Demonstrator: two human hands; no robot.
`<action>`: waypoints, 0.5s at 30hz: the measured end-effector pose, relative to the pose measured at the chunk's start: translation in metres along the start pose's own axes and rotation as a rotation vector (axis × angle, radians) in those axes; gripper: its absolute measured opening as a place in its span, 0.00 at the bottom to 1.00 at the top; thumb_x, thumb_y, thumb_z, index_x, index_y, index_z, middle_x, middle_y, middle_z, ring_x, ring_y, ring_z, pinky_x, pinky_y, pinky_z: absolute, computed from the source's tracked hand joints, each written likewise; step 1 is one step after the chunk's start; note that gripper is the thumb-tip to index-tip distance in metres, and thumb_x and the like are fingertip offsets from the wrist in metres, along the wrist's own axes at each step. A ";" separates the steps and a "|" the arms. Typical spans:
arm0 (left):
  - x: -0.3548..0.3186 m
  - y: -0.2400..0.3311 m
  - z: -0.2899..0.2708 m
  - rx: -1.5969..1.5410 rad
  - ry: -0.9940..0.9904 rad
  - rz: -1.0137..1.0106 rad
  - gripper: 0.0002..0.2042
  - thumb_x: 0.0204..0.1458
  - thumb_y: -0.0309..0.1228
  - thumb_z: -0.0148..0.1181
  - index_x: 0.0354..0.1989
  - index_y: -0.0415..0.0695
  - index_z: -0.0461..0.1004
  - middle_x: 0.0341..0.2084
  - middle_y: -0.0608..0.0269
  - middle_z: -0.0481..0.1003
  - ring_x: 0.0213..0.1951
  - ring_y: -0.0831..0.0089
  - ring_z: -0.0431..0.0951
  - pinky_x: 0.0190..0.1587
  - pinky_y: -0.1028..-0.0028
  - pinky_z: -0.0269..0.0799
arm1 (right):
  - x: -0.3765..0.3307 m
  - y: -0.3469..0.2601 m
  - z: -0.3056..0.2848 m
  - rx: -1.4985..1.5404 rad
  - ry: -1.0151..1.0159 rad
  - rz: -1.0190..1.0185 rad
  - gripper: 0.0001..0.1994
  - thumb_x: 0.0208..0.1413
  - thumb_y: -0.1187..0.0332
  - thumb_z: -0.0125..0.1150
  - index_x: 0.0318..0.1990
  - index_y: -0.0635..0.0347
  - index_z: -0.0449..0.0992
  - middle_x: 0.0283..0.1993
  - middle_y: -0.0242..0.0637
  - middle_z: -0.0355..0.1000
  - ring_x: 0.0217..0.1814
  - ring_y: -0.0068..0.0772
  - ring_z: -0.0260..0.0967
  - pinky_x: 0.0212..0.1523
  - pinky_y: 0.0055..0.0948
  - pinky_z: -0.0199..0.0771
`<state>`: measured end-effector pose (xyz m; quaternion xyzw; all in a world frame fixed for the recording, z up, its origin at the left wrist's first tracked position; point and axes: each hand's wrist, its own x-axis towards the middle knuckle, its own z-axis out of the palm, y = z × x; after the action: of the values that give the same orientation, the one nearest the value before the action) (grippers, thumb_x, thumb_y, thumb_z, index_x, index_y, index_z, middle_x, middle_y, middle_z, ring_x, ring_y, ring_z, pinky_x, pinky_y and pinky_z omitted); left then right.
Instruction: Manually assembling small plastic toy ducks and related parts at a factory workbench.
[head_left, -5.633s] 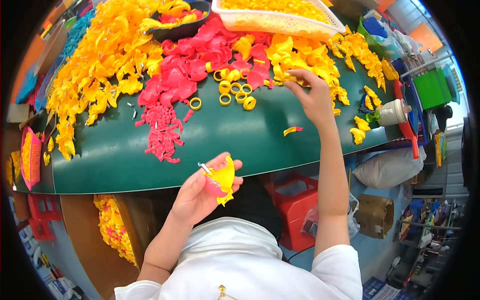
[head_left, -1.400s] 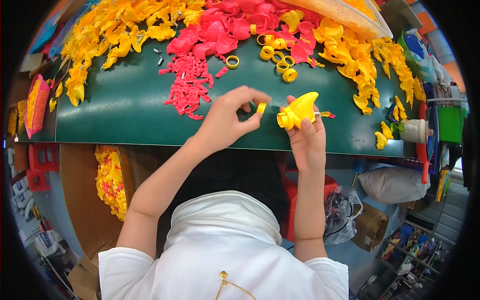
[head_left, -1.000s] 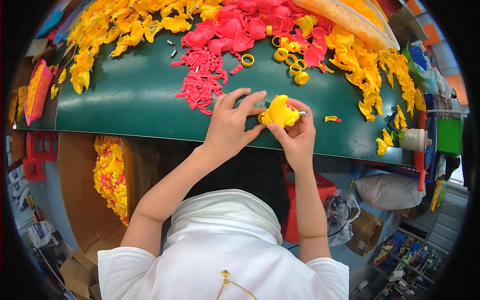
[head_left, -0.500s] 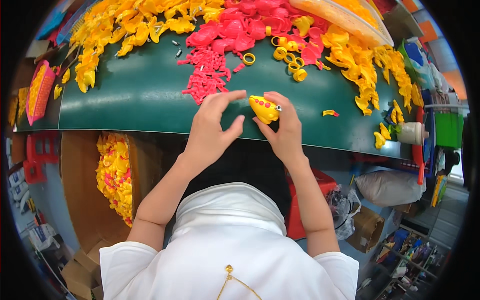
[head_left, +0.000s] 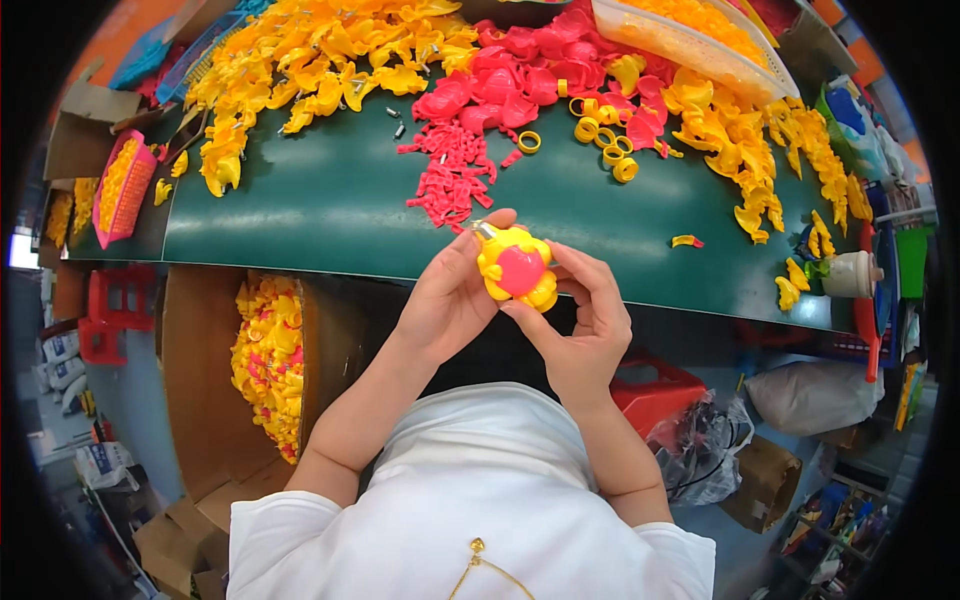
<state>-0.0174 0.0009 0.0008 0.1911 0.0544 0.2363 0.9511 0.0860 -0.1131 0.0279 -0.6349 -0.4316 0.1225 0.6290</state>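
Both hands met over the table edge | left hand and right hand curled, fingertips pinching yellow plastic toy shell with pink round insert, held up close, seemingly for pressing parts together | beyond: green table, pink plastic pieces, yellow rings

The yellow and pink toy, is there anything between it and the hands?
No. Both the left hand and the right hand grip the yellow toy directly, fingers touching it, just above the green table edge.
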 end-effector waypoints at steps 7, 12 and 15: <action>-0.012 -0.004 -0.001 -0.212 0.036 0.129 0.16 0.65 0.40 0.45 0.54 0.44 0.66 0.52 0.57 0.70 0.58 0.61 0.69 0.62 0.59 0.65 | -0.008 0.011 0.018 0.055 -0.016 -0.084 0.22 0.42 0.80 0.72 0.49 0.69 0.75 0.49 0.43 0.73 0.50 0.30 0.73 0.53 0.28 0.73; -0.052 0.045 -0.018 0.619 0.378 0.567 0.12 0.63 0.41 0.49 0.40 0.43 0.66 0.36 0.59 0.73 0.41 0.69 0.75 0.48 0.66 0.73 | -0.001 0.014 0.043 0.219 -0.370 0.122 0.18 0.48 0.75 0.69 0.49 0.65 0.77 0.49 0.41 0.75 0.51 0.32 0.73 0.54 0.28 0.71; -0.103 0.115 -0.043 1.330 0.887 0.647 0.12 0.65 0.33 0.44 0.31 0.43 0.67 0.25 0.69 0.68 0.31 0.76 0.72 0.39 0.74 0.71 | 0.029 0.037 0.031 -0.076 -0.315 -0.090 0.17 0.47 0.73 0.68 0.47 0.59 0.79 0.47 0.42 0.76 0.49 0.38 0.73 0.50 0.31 0.71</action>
<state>-0.1660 0.0602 0.0070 0.6047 0.4906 0.4676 0.4184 0.0967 -0.0651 0.0001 -0.6112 -0.5571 0.1756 0.5341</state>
